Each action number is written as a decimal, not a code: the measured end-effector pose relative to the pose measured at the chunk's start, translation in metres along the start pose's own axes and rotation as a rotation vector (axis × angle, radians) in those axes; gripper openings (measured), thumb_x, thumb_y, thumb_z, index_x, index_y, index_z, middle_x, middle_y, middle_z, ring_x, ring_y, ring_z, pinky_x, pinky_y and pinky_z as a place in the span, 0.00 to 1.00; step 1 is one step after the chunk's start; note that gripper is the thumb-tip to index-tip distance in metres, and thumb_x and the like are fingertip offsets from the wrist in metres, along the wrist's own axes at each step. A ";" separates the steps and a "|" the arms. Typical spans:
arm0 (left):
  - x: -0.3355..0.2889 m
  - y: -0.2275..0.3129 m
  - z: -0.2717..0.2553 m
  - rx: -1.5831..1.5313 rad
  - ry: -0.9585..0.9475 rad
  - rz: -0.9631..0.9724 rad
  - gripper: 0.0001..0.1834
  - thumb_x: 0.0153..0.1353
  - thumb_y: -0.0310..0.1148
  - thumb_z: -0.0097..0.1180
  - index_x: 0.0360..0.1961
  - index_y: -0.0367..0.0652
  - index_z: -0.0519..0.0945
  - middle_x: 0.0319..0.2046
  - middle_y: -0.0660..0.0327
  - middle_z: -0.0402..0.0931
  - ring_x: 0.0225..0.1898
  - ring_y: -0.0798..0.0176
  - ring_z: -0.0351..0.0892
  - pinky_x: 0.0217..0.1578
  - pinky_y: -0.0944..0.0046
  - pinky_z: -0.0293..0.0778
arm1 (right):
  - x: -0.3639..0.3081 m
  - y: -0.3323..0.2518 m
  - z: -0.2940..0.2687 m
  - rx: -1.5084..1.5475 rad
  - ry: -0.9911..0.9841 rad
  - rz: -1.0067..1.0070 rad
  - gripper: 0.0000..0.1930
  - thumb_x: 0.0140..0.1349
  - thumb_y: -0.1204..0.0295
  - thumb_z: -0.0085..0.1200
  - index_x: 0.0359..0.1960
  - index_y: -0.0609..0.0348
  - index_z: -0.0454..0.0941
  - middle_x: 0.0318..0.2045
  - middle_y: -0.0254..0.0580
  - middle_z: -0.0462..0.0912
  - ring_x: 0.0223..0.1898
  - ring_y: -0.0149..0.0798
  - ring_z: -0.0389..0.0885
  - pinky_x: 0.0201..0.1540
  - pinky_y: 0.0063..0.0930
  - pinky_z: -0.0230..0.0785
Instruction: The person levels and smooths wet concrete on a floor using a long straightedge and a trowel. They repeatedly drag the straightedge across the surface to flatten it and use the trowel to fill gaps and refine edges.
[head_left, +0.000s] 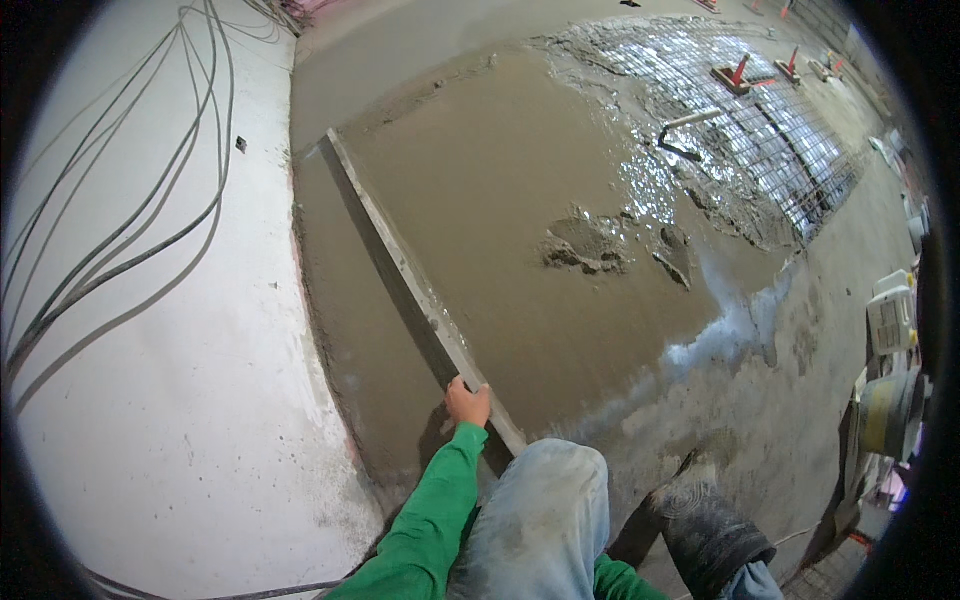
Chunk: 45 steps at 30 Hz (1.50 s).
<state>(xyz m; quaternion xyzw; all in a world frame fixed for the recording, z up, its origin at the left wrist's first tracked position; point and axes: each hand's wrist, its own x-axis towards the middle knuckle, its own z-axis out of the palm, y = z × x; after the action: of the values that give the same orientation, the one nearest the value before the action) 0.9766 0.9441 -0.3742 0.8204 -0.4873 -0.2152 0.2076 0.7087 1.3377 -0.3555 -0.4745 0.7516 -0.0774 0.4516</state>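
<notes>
My left hand (468,402), in a green sleeve, is closed around the near part of a long straightedge (405,270). The straightedge lies across smooth wet concrete (500,250), running from beside my knee away to the far left. Grey mortar is smeared along its top. My right hand is out of sight; only a bit of its green sleeve (622,580) shows beyond my knee.
A white wall (190,400) with hanging cables (130,265) borders the left. At the far right, wire mesh (790,140) lies beside rough wet concrete, with red-handled floats (735,78) on it. Footprints (588,243) dent the surface. Containers (893,312) stand right of my boot (715,540).
</notes>
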 end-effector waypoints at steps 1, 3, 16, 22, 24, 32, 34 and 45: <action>-0.002 0.000 0.000 0.024 -0.065 -0.080 0.28 0.52 0.36 0.75 0.52 0.34 0.81 0.51 0.42 0.81 0.57 0.35 0.79 0.59 0.42 0.73 | -0.001 0.000 -0.001 -0.004 0.001 0.003 0.20 0.68 0.54 0.56 0.53 0.55 0.77 0.49 0.55 0.79 0.45 0.64 0.83 0.45 0.58 0.73; -0.003 0.000 0.001 0.026 -0.155 -0.164 0.29 0.52 0.36 0.75 0.53 0.34 0.81 0.52 0.42 0.81 0.57 0.35 0.79 0.59 0.42 0.73 | -0.003 0.001 -0.002 -0.011 0.000 -0.002 0.20 0.68 0.54 0.56 0.53 0.55 0.77 0.49 0.55 0.79 0.45 0.64 0.83 0.45 0.58 0.73; 0.001 0.001 0.007 0.012 -0.094 -0.057 0.31 0.55 0.38 0.75 0.56 0.33 0.80 0.54 0.41 0.80 0.58 0.35 0.78 0.59 0.41 0.73 | -0.004 0.000 -0.004 -0.023 -0.017 0.017 0.20 0.69 0.54 0.56 0.52 0.55 0.77 0.50 0.55 0.79 0.45 0.64 0.83 0.45 0.57 0.74; 0.003 0.006 0.010 -0.029 -0.098 -0.060 0.32 0.55 0.37 0.74 0.58 0.32 0.79 0.57 0.40 0.79 0.61 0.35 0.76 0.62 0.42 0.72 | -0.001 0.000 -0.002 -0.038 -0.026 0.004 0.20 0.69 0.54 0.56 0.52 0.55 0.77 0.50 0.55 0.79 0.46 0.64 0.83 0.46 0.57 0.74; 0.003 0.008 0.011 -0.089 -0.035 0.003 0.32 0.55 0.37 0.74 0.58 0.31 0.79 0.58 0.39 0.78 0.62 0.36 0.76 0.63 0.42 0.71 | 0.001 0.000 0.000 -0.042 -0.032 0.012 0.20 0.69 0.54 0.56 0.52 0.55 0.77 0.50 0.55 0.79 0.46 0.64 0.83 0.46 0.57 0.74; -0.001 0.013 0.008 -0.016 -0.141 -0.064 0.33 0.55 0.36 0.74 0.58 0.30 0.79 0.58 0.39 0.78 0.62 0.35 0.76 0.64 0.43 0.71 | 0.009 -0.005 0.001 -0.034 -0.035 0.010 0.20 0.69 0.53 0.56 0.52 0.55 0.77 0.50 0.56 0.79 0.46 0.64 0.83 0.46 0.57 0.74; -0.002 0.013 0.009 -0.010 -0.137 -0.064 0.33 0.54 0.36 0.74 0.58 0.30 0.79 0.58 0.39 0.79 0.62 0.35 0.76 0.64 0.43 0.71 | 0.013 -0.008 0.002 -0.037 -0.042 0.005 0.20 0.69 0.53 0.56 0.52 0.55 0.77 0.50 0.56 0.79 0.46 0.64 0.83 0.46 0.57 0.74; -0.006 0.021 0.021 0.012 -0.200 -0.077 0.34 0.54 0.39 0.74 0.58 0.29 0.79 0.58 0.38 0.78 0.62 0.35 0.76 0.64 0.42 0.71 | 0.028 -0.017 0.003 -0.015 -0.057 0.012 0.20 0.69 0.53 0.56 0.52 0.55 0.77 0.51 0.56 0.79 0.46 0.64 0.84 0.46 0.57 0.74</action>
<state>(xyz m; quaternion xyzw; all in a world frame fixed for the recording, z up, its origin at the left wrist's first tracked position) 0.9479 0.9377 -0.3789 0.8142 -0.4750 -0.3010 0.1447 0.7181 1.3079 -0.3648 -0.4753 0.7420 -0.0554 0.4695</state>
